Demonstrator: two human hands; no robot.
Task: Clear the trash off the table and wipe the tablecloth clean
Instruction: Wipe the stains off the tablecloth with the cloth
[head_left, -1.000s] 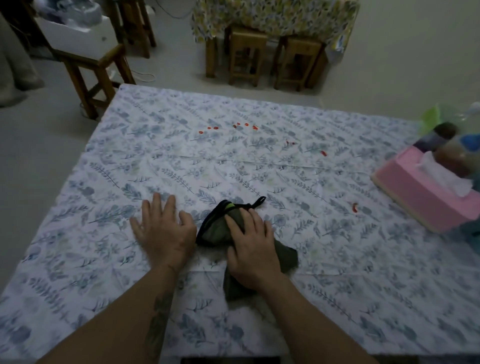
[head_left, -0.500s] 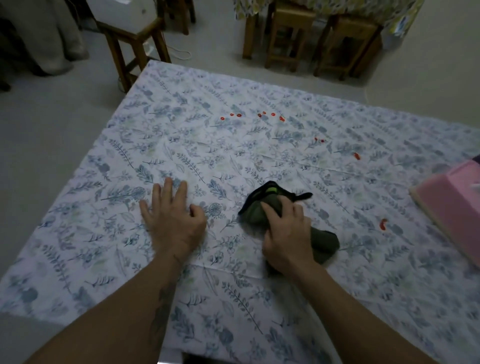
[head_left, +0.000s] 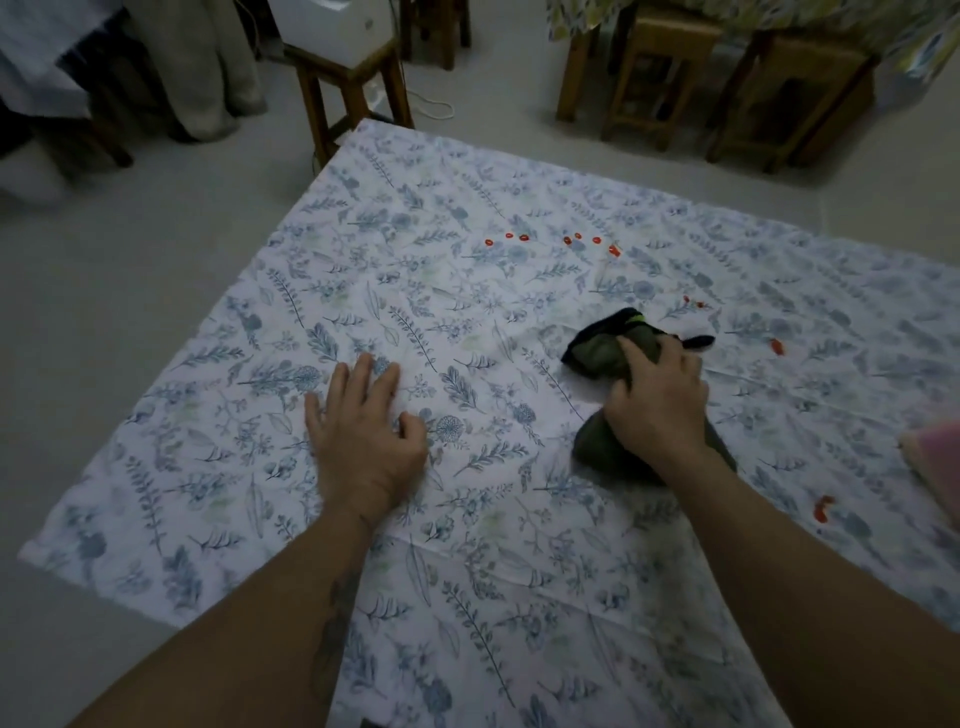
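A white tablecloth (head_left: 395, 291) with a blue leaf print covers the table. My right hand (head_left: 657, 397) presses down on a dark green cloth (head_left: 597, 351) bunched on the tablecloth right of centre. My left hand (head_left: 363, 431) lies flat on the tablecloth, fingers spread, holding nothing. Small red stains dot the fabric: a row of them (head_left: 571, 240) at the far middle, one (head_left: 776, 345) to the right of the cloth, and one (head_left: 822, 509) near the right edge.
A pink tissue box (head_left: 935, 457) shows partly at the right edge. Beyond the table stand a wooden stool (head_left: 353, 88) with a white box on it and more wooden stools (head_left: 660, 67) under another table. Grey floor surrounds the table.
My right hand has pushed the dark cloth away from me and to the right, toward the red stains. My left hand stays flat. The view has swung left, so the tissue box is nearly out of sight.
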